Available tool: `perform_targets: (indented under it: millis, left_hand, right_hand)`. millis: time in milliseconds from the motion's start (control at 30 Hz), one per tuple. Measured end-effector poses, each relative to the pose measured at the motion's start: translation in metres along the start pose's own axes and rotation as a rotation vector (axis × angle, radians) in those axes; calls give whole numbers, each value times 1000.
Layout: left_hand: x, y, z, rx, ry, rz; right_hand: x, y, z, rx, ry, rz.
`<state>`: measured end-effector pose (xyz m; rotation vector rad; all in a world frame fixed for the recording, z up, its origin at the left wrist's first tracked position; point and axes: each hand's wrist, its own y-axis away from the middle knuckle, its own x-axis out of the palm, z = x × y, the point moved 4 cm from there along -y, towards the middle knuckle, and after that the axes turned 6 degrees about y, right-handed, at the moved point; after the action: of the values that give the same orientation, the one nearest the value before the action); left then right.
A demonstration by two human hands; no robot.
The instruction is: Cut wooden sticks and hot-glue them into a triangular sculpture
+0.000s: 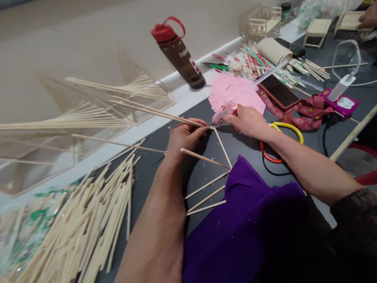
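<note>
My left hand (188,137) pinches wooden sticks (159,113) near the corner of a stick frame (222,147) on the grey table. In my right hand (249,120) is a pink glue gun (221,114), its nozzle close to that corner. One stick (203,158) slants up from another corner of the frame. More sticks (206,202) lie by my left forearm, beside a purple cloth (235,220). Scissors with yellow and red handles (287,129) rest under my right forearm.
Loose sticks (97,220) pile up at the left. Stick models (141,88) stand by the wall near a bottle (184,59). A phone (278,92), ribbon (306,114), purple power block (341,103) and cables are at the right. Another person's hand (368,17) shows top right.
</note>
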<state>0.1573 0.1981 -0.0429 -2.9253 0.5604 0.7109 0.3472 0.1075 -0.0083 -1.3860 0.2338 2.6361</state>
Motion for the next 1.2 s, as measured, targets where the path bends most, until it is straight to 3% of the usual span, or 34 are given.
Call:
perform_targets:
  millis: [1200]
  left_hand:
    - [1,-2,4,-6,85,-7]
  right_hand:
    - [4,0,-4,-17,-56,36]
